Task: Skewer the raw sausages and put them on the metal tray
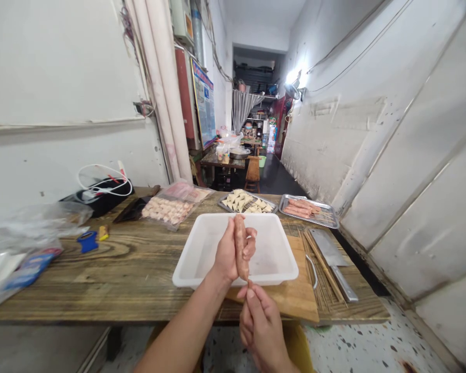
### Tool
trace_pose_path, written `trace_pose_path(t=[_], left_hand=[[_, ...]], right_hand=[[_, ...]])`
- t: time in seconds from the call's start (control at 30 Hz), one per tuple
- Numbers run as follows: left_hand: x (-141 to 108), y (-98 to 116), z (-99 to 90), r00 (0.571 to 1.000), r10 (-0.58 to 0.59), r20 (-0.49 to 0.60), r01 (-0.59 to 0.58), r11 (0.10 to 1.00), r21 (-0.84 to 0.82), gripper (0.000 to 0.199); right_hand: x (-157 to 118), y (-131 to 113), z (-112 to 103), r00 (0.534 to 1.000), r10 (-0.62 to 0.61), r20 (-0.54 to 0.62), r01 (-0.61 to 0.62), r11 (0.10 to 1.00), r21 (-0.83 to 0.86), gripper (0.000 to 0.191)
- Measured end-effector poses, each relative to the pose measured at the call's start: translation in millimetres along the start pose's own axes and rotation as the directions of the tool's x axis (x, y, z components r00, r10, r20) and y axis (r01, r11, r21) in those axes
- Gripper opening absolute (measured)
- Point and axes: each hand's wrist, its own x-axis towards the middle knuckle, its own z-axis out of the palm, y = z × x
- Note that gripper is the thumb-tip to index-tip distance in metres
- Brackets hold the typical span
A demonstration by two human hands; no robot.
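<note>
In my left hand [226, 255] lies a long pinkish sausage [239, 243], its fingers wrapped round it and the sausage pointing away from me. At the sausage's near end, the fingers of my right hand [259, 317] pinch a skewer [249, 283]; only a short bit of it shows, the rest being hidden by the hand. Both hands are over the near side of a white plastic tub [181, 281]. The tub sits partly on a wooden cutting board [301, 306].
Right of the tub lie loose bamboo skewers [324, 267] and a cleaver [329, 248]. Behind stand a metal tray [334, 226] of skewered sausages and another tray [272, 211] of pale triangular pieces. A bag of pinkish pieces [166, 211] and a blue tape cutter [87, 241] are left.
</note>
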Motion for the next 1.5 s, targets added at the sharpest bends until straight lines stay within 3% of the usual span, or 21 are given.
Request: trace_pose_path(t=[0.13, 0.2, 0.3, 0.37, 0.53, 0.77, 1.1, 1.5], left_hand=[[3, 1, -4.5, 1.0, 0.0, -0.001, 0.0, 1.0, -0.03, 0.031], [5, 1, -5.1, 1.0, 0.015, -0.005, -0.015, 0.998, -0.054, 0.028], [6, 2, -4.3, 0.999, 0.046, -0.027, -0.048, 0.997, -0.063, 0.025], [6, 2, -3.6, 0.999, 0.027, -0.02, -0.029, 0.998, -0.064, 0.026], [7, 1, -2.8, 0.998, -0.051, 0.048, 0.053, 0.997, -0.053, 0.026], [13, -6, 0.3, 1.0, 0.019, -0.017, -0.019, 1.0, 0.019, 0.028], [14, -3, 13.0, 0.995, 0.09, 0.051, -0.094, 0.991, 0.1, 0.024], [12, -4, 21.2, 0.992, 0.118, 0.048, -0.122, 0.985, 0.119, 0.029]], right_hand=[[-1, -6, -5, 1.0, 0.018, -0.013, -0.02, 0.992, -0.129, 0.037], [1, -8, -9, 0.995, -0.096, -0.025, 0.085, 0.951, -0.297, 0.038], [6, -11, -16, 0.951, -0.309, -0.014, 0.253, 0.805, -0.536, 0.035], [10, -11, -19, 0.942, -0.336, -0.006, 0.269, 0.764, -0.587, 0.035], [14, -7, -19, 0.984, -0.176, -0.028, 0.15, 0.901, -0.407, 0.038], [9, -13, -15, 1.0, -0.015, -0.015, 0.012, 0.98, -0.197, 0.041], [19, -6, -13, 0.968, -0.247, -0.033, 0.218, 0.904, -0.369, 0.035], [22, -5, -8, 0.911, -0.412, -0.021, 0.345, 0.789, -0.508, 0.03]])
